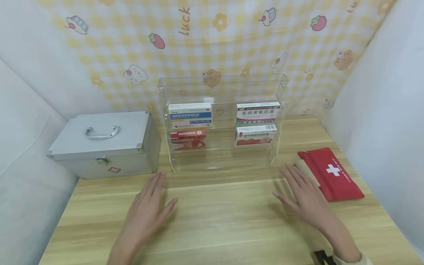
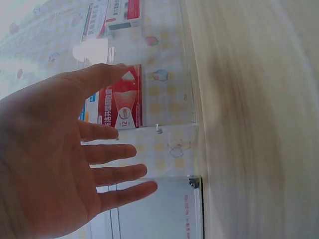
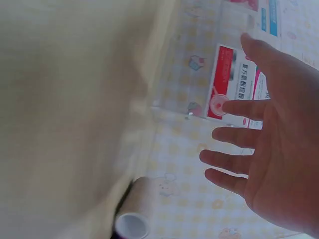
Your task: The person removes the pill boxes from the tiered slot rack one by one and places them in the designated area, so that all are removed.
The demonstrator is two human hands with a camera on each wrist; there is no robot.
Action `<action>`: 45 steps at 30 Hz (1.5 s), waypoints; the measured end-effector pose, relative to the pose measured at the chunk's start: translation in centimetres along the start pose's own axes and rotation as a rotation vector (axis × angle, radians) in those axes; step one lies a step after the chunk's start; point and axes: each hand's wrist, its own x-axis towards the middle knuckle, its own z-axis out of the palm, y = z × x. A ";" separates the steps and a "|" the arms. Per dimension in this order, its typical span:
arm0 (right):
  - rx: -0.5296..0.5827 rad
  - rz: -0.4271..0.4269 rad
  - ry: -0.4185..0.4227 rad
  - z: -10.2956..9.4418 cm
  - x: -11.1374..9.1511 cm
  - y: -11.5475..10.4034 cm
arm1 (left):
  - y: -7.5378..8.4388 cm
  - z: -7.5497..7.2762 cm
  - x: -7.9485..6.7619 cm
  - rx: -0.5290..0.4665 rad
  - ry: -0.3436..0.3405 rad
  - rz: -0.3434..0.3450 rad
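Observation:
My left hand [image 1: 145, 208] is held over the wooden table with its fingers straight and thumb spread, holding nothing. It is nearest the front right corner of a silver metal case [image 1: 99, 132]. Fingers likewise extended, my right hand [image 1: 308, 202] holds nothing and is beside a beige roll [image 1: 305, 170] that it partly hides. Between and beyond the hands stands a clear acrylic rack [image 1: 212, 162]. On its left side a blue-and-white medicine box [image 1: 190, 116] sits above a red medicine box [image 1: 188, 140]. At its right, a white-and-green medicine box [image 1: 257, 114] sits above a white-and-red one [image 1: 255, 137].
A red first-aid pouch [image 1: 334, 173] with a white cross lies at the table's right, against the beige roll. The case has a lid handle [image 1: 102, 133] and front latch. A yellow checked cloth [image 1: 218, 44] hangs behind the rack. Something black [image 1: 324, 257] shows near my right wrist.

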 end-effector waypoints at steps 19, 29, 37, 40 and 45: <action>-0.114 -0.235 0.299 -2.5 13.5 1.0 | -3.2 3.3 6.4 -0.753 -0.093 -0.203; -0.117 -0.226 0.223 -2.8 13.8 0.8 | -3.1 4.6 8.1 -0.802 -0.089 -0.212; -0.135 -0.168 0.125 -3.9 14.3 0.4 | -2.9 5.2 8.9 -0.764 -0.048 -0.222; -0.159 -0.158 0.104 -4.1 14.6 0.3 | -3.9 6.4 9.3 -0.773 -0.031 -0.224; -0.183 -0.175 0.097 -4.4 15.2 0.6 | -4.0 6.4 9.5 -0.788 -0.018 -0.221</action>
